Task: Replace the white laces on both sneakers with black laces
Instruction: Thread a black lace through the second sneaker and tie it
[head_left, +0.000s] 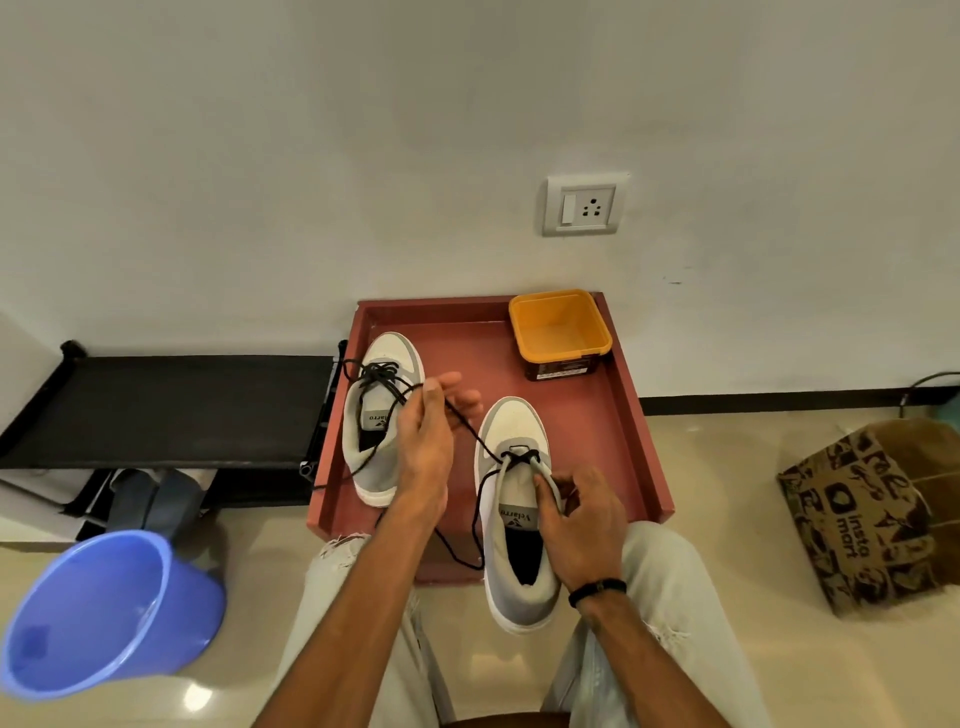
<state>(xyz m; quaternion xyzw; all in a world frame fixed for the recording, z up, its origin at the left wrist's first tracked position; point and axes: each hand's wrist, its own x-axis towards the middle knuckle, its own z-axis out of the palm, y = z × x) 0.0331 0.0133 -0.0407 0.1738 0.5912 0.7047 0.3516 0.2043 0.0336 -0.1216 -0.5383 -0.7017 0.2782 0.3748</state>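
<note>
Two grey-and-white sneakers stand on a red tray (631, 415). The left sneaker (376, 457) carries a black lace tangled loosely over its tongue. The right sneaker (519, 571) has a black lace (470, 431) threaded through its lowest eyelets. My left hand (426, 441) pinches one end of that lace and holds it taut, up and to the left. My right hand (582, 525) grips the right sneaker's side by the eyelets. The lace's other end trails in a loop (475, 525) beside the shoe. No white laces are in view.
An empty yellow tub (558, 332) stands in the tray's far right corner. A black rack (161, 410) is at the left, a blue bucket (104, 613) at the near left, a printed paper bag (867, 519) at the right. My knees flank the tray.
</note>
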